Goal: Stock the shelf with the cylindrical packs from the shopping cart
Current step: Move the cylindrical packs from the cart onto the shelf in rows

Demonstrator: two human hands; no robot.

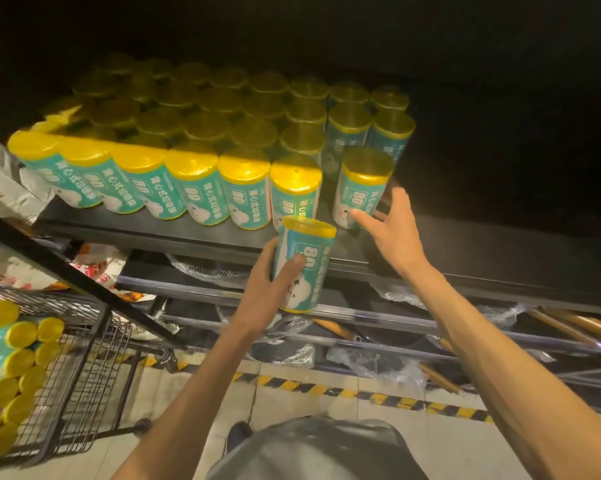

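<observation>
Teal cylindrical packs with yellow tops fill the dark shelf in several rows. My left hand grips one such pack upright just in front of the shelf's front edge. My right hand is spread around the lower right side of a lone pack standing at the right end of the front row, thumb touching its label and fingers behind it. More packs lie in the wire shopping cart at the lower left.
The right part of the shelf is dark bare surface. Lower shelves hold plastic-wrapped goods and wooden handles. Printed sacks sit at the left. A yellow-black hazard stripe runs across the floor.
</observation>
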